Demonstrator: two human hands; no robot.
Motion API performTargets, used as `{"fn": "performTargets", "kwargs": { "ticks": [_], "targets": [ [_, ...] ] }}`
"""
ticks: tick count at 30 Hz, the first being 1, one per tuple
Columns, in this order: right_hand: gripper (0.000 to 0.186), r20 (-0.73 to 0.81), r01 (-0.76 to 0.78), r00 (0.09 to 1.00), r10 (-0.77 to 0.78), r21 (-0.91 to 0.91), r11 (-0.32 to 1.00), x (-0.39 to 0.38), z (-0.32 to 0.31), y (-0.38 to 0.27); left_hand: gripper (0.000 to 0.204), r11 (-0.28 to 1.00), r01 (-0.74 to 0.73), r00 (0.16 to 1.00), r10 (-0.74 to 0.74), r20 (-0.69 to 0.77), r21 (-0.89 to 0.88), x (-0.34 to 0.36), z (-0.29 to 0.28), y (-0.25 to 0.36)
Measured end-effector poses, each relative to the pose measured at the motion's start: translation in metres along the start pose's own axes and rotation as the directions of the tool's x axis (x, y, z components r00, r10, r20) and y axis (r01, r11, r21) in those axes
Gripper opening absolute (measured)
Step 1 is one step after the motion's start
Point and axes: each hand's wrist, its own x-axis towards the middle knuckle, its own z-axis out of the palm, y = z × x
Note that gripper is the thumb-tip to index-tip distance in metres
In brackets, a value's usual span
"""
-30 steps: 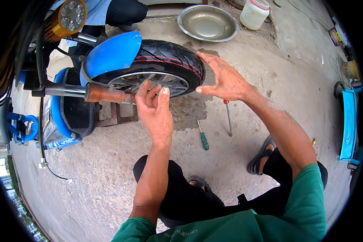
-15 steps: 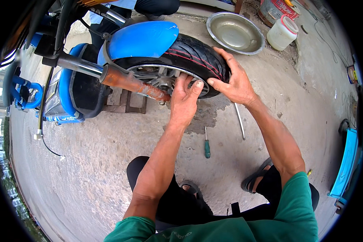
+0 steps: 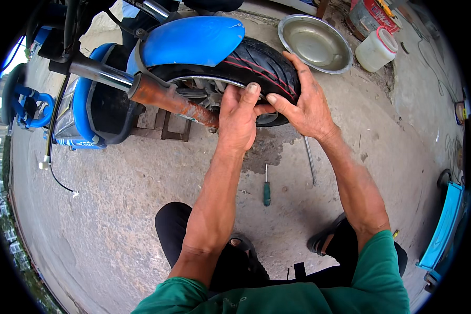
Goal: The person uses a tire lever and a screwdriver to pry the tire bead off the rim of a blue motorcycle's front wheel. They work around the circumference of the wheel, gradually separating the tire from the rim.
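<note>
My right hand (image 3: 312, 107) grasping the black tyre (image 3: 269, 67), my left hand (image 3: 237, 121) at the wheel (image 3: 208, 95), cannot tell its grip

Open-air repair spot: scooter wheel (image 3: 271, 67), screwdriver (image 3: 267, 194) and metal basin (image 3: 287, 37) on rough concrete (image 3: 115, 199)

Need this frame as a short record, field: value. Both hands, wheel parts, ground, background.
Left grip: at grey metal spoked wheel, contact partly hidden
Right grip: on black rubber tyre with red lines, thumb on sidewall, fingers over tread
Above tyre: curved blue mudguard
Beside wheel: rusty orange metal fork tube
Ground: green-handled screwdriver
Background: round silver metal basin; white plastic jar with red rim
</note>
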Motion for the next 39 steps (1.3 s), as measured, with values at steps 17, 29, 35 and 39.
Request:
{"fn": "performTargets", "kwargs": {
  "ticks": [17,29,35,39],
  "targets": [
    [0.069,-0.314,0.002,0.949,-0.011,-0.030,1.000,-0.015,0.031,0.000,0.032,0.955,-0.057,0.962,0.131,-0.238,0.293,0.006,0.017,-0.020],
    [0.060,-0.360,-0.189,0.908,0.214,0.102,0.977,-0.019,0.039,-0.001,0.024,0.892,0.037,0.906,0.160,-0.391,0.451,0.009,0.045,-0.017],
    [0.069,-0.246,-0.137,0.955,0.165,0.130,0.982,-0.011,0.027,0.004,0.031,0.905,0.085,0.896,0.114,-0.428,0.418,0.014,0.030,-0.014],
    [0.076,-0.248,-0.056,0.966,0.074,0.078,0.995,-0.017,0.022,0.017,0.032,0.886,0.119,0.895,0.099,-0.434,0.448,0.015,0.030,-0.015]
  ]
}}
